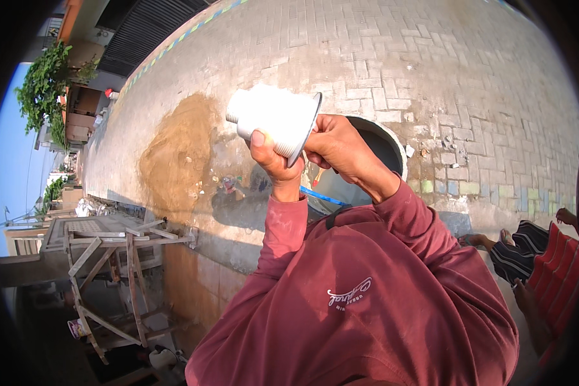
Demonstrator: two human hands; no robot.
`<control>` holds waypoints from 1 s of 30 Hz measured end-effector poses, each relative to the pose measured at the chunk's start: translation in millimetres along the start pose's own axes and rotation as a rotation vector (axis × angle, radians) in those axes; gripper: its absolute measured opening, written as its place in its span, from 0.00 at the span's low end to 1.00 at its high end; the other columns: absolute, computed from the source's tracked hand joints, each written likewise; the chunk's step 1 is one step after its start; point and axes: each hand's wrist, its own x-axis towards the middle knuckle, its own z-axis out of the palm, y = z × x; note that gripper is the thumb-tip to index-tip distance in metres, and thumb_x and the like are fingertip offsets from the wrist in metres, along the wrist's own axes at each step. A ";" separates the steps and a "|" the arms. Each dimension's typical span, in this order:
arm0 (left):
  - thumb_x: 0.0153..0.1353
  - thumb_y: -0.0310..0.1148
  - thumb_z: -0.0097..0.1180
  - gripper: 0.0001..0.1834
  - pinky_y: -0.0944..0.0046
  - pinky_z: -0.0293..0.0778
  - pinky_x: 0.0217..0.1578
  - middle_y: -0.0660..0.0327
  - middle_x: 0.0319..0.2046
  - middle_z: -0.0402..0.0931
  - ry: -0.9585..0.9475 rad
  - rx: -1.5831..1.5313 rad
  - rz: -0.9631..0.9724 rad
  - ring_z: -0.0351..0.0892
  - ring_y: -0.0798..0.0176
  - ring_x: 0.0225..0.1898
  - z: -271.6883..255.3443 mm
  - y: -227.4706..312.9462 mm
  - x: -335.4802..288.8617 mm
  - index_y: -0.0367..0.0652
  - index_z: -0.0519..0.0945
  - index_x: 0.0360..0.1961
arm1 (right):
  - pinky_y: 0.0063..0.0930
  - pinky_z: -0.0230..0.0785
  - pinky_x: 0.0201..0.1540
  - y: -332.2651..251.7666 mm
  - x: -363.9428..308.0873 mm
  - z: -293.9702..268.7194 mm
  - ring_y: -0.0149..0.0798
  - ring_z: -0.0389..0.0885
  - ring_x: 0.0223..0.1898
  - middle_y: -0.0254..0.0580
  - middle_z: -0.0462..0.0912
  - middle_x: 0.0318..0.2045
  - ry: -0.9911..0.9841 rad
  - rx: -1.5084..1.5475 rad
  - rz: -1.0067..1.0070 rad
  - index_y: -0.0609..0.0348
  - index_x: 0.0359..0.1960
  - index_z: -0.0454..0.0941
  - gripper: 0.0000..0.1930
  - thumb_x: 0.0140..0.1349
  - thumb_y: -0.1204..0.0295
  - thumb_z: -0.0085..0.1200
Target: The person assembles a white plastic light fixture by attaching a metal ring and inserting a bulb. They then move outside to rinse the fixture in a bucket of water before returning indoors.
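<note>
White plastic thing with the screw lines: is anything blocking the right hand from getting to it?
Nothing visible is in the way. The right hand is right at the dark rim of the white fitting, which the left hand holds. Some right fingertips are hidden.

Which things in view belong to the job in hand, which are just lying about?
In the job:
- white threaded fitting, held in the left hand
- right hand, at the fitting's flange
- round container, possibly

Lying about, apparently:
- sand pile
- wooden frame
</note>
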 end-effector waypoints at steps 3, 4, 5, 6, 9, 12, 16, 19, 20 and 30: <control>0.68 0.63 0.46 0.35 0.58 0.78 0.45 0.60 0.46 0.78 -0.037 0.133 0.015 0.81 0.61 0.45 -11.2 -9.6 4.7 0.42 0.73 0.57 | 0.33 0.69 0.26 10.7 16.3 -0.6 0.33 0.78 0.22 0.40 0.80 0.20 0.232 -0.417 -0.441 0.68 0.29 0.78 0.14 0.60 0.67 0.65; 0.68 0.63 0.46 0.35 0.57 0.78 0.45 0.60 0.47 0.77 -0.046 0.153 0.010 0.81 0.61 0.45 -14.4 -10.5 5.0 0.42 0.73 0.57 | 0.35 0.71 0.28 10.5 12.0 -4.3 0.34 0.77 0.22 0.40 0.80 0.20 0.288 -0.586 -0.451 0.68 0.27 0.78 0.16 0.59 0.65 0.66; 0.68 0.63 0.46 0.35 0.57 0.78 0.46 0.60 0.47 0.77 -0.051 0.168 0.006 0.81 0.60 0.45 -14.6 -10.9 5.1 0.42 0.73 0.57 | 0.35 0.71 0.28 7.5 8.0 -2.7 0.34 0.77 0.23 0.40 0.79 0.20 0.293 -0.587 -0.428 0.68 0.27 0.78 0.16 0.59 0.65 0.65; 0.68 0.63 0.46 0.35 0.57 0.77 0.46 0.60 0.47 0.77 -0.055 0.184 0.001 0.81 0.60 0.45 -13.5 -11.0 4.9 0.42 0.73 0.57 | 0.35 0.71 0.28 5.7 5.3 0.3 0.33 0.76 0.23 0.40 0.79 0.20 0.298 -0.588 -0.405 0.68 0.27 0.77 0.16 0.59 0.64 0.65; 0.68 0.63 0.47 0.35 0.57 0.78 0.45 0.60 0.46 0.78 -0.006 0.136 0.028 0.81 0.61 0.45 -4.9 -1.2 0.2 0.41 0.73 0.57 | 0.33 0.71 0.29 8.4 4.6 0.6 0.31 0.75 0.25 0.38 0.78 0.20 0.132 -0.294 -0.193 0.68 0.27 0.77 0.16 0.58 0.65 0.65; 0.68 0.61 0.48 0.34 0.57 0.78 0.47 0.59 0.47 0.78 -0.001 0.085 0.006 0.82 0.61 0.46 -17.9 -13.9 6.8 0.40 0.72 0.58 | 0.34 0.71 0.30 9.0 7.2 4.4 0.34 0.78 0.26 0.43 0.79 0.21 0.096 -0.230 -0.180 0.68 0.28 0.77 0.16 0.56 0.65 0.66; 0.68 0.61 0.49 0.34 0.57 0.78 0.49 0.58 0.47 0.78 -0.112 0.274 0.047 0.81 0.61 0.48 -12.7 -9.8 4.3 0.40 0.72 0.58 | 0.38 0.73 0.31 23.6 25.8 -6.9 0.42 0.82 0.25 0.55 0.81 0.22 0.311 -0.638 -0.536 0.70 0.29 0.77 0.17 0.55 0.64 0.68; 0.69 0.60 0.49 0.33 0.56 0.78 0.48 0.58 0.48 0.78 -0.014 0.249 0.005 0.81 0.60 0.48 -9.9 -12.9 2.0 0.41 0.73 0.58 | 0.40 0.73 0.31 24.5 23.2 -6.8 0.46 0.83 0.24 0.58 0.81 0.22 0.404 -0.742 -0.568 0.70 0.29 0.77 0.17 0.56 0.65 0.67; 0.69 0.61 0.48 0.33 0.55 0.79 0.48 0.58 0.49 0.78 0.033 0.195 -0.012 0.81 0.60 0.49 -7.5 -13.4 0.7 0.41 0.73 0.59 | 0.41 0.73 0.31 20.3 19.2 -5.2 0.45 0.82 0.24 0.56 0.81 0.21 0.380 -0.674 -0.495 0.70 0.29 0.77 0.16 0.57 0.65 0.66; 0.64 0.62 0.51 0.35 0.58 0.77 0.43 0.59 0.44 0.76 0.034 0.005 -0.061 0.79 0.62 0.43 -18.7 -13.3 0.9 0.39 0.73 0.54 | 0.25 0.60 0.19 16.8 17.1 3.2 0.24 0.70 0.17 0.35 0.78 0.19 -0.009 0.038 0.090 0.63 0.28 0.79 0.12 0.62 0.67 0.64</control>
